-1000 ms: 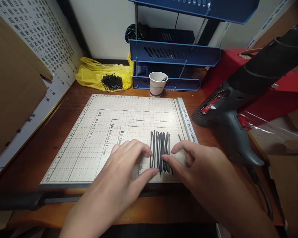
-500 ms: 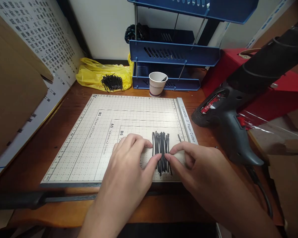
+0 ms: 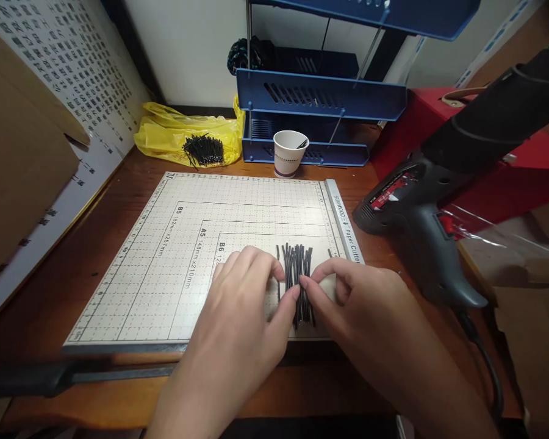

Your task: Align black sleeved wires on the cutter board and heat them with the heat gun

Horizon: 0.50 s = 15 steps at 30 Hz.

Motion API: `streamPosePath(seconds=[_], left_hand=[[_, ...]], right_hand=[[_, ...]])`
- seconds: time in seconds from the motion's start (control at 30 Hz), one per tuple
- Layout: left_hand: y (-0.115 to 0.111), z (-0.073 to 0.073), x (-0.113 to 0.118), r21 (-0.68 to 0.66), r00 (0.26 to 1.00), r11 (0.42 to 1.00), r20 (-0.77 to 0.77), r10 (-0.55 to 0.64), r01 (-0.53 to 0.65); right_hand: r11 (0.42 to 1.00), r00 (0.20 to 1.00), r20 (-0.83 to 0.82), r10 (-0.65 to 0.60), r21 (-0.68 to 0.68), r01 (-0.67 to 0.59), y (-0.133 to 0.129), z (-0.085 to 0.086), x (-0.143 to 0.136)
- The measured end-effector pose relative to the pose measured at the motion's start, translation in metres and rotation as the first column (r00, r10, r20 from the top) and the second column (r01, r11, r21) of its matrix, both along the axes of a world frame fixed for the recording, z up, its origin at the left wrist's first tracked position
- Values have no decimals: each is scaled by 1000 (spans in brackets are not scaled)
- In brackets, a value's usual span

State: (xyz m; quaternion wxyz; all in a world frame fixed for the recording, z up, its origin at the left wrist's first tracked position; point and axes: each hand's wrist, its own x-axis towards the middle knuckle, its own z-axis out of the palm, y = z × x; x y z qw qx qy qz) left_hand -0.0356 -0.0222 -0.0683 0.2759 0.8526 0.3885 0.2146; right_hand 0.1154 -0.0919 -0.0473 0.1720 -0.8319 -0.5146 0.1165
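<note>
Toward the front right of the paper cutter (image 3: pixel 155 280), a bundle of thin black wires (image 3: pixel 298 262) lies flat between your two hands. Your left hand (image 3: pixel 244 311) curls its thumb and forefinger to a narrow gap, thumb tip touching the bundle; your right hand (image 3: pixel 366 302) is just as narrow, fingertips at the bundle's edge. Whether either is clamped on the wires, I cannot tell. Behind the cutter, on your counter (image 3: pixel 116 204), are a white paper cup (image 3: pixel 286 161) and a yellow plastic bag (image 3: pixel 160 140) bearing a black pile (image 3: pixel 204 150); right of the cutter is a heat gun (image 3: pixel 409 204).
</note>
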Motion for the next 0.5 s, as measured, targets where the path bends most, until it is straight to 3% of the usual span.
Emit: streamPosePath(seconds=[0.4,0.5], left_hand=[[1,5,6,15,999,1000,-37,-13,14],[-1,1,7,48,1000,999,-28,9,-8]], right_hand=[[992,999,-13,50,116,-48,-3,3,3],[987,999,34,-39,156,33,-4,4,3]])
